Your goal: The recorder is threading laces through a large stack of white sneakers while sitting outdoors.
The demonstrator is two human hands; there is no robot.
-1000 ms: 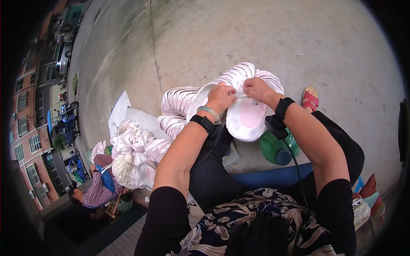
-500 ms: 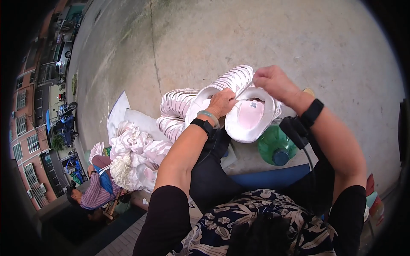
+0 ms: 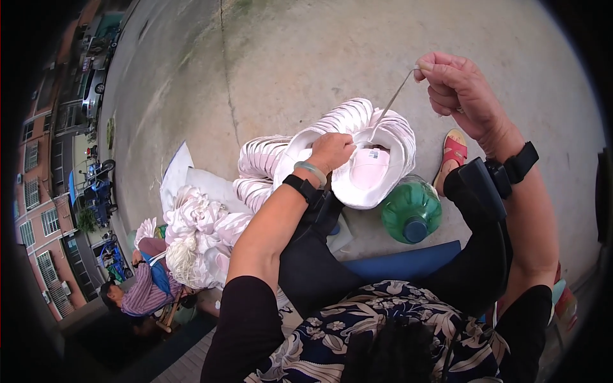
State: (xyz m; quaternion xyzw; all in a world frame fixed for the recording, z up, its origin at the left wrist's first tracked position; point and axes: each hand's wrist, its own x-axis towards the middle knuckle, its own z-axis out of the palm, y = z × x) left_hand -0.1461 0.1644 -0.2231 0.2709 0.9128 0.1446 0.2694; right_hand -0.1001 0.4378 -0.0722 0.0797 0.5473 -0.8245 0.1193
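Note:
Long nested stacks of white shoe uppers with pink linings (image 3: 364,175) stand before me, their open ends toward my lap. My left hand (image 3: 332,152) is closed on the inner edge of the front upper, where two stacks meet. Raised to the upper right, my right hand (image 3: 461,92) pinches the end of a thin pale cord (image 3: 397,102). The cord runs taut and slanting down to the stack beside my left hand. What my left fingertips grip there is partly hidden.
A green bottle (image 3: 412,210) with a dark cap stands right of the stacks, near my red sandal (image 3: 454,150). Left lies a heap of loose white pieces (image 3: 201,217) by a white sheet (image 3: 179,167). A person in a striped shirt (image 3: 142,295) sits beyond it.
My right hand has moved up and away from the stack, drawing the cord out straight. My left hand stays at the stack's edge. My right foot has come into view.

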